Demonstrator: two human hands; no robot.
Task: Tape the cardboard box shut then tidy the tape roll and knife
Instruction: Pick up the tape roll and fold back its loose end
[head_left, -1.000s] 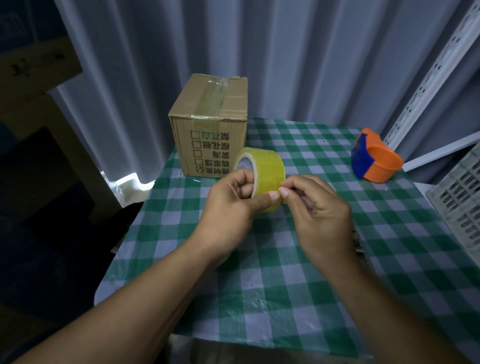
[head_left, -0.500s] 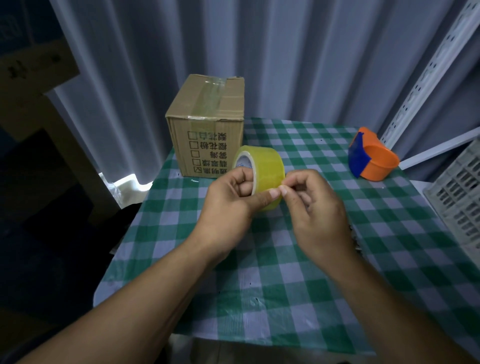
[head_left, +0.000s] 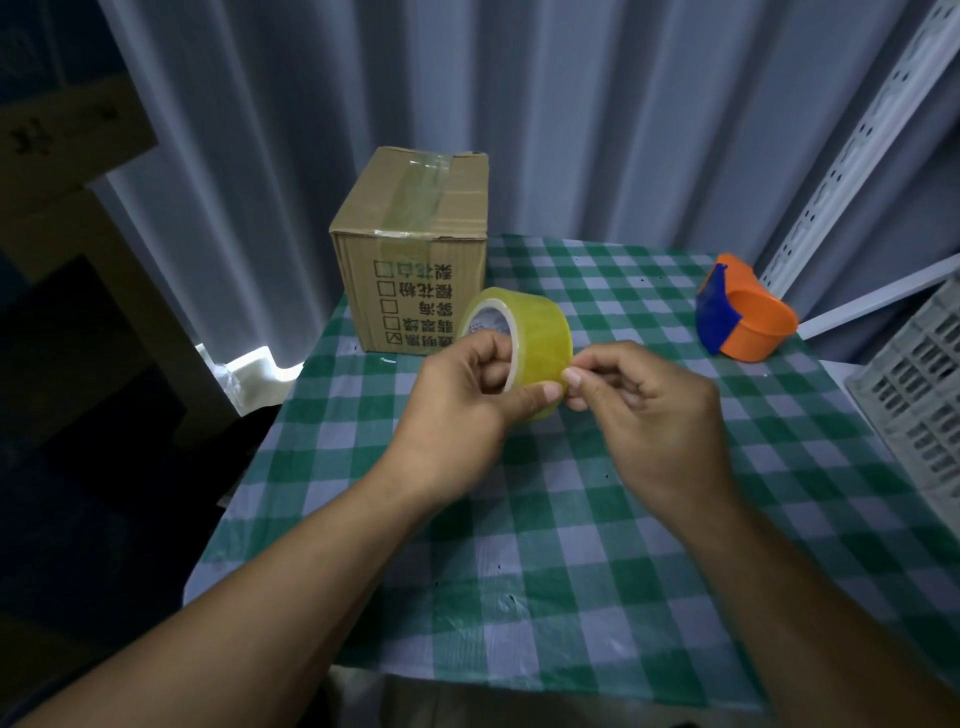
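A yellowish roll of clear tape (head_left: 537, 330) is held above the middle of the checked table. My left hand (head_left: 457, 402) grips it, fingers through the core and thumb on the outer band. My right hand (head_left: 654, 415) pinches at the roll's near edge with thumb and forefinger beside my left thumb. The cardboard box (head_left: 415, 249) stands at the table's back left, its top flaps down with old clear tape along the seam. No knife is in view.
The table carries a green and white checked cloth (head_left: 545, 545). An orange and blue tape dispenser (head_left: 740, 317) sits at the back right. A white slotted crate (head_left: 919, 395) stands off the right edge. Grey curtains hang behind; dark floor lies to the left.
The tape roll and both hands stay close together; my right fingertips have shifted slightly along the roll's edge. The camera has tilted a little.
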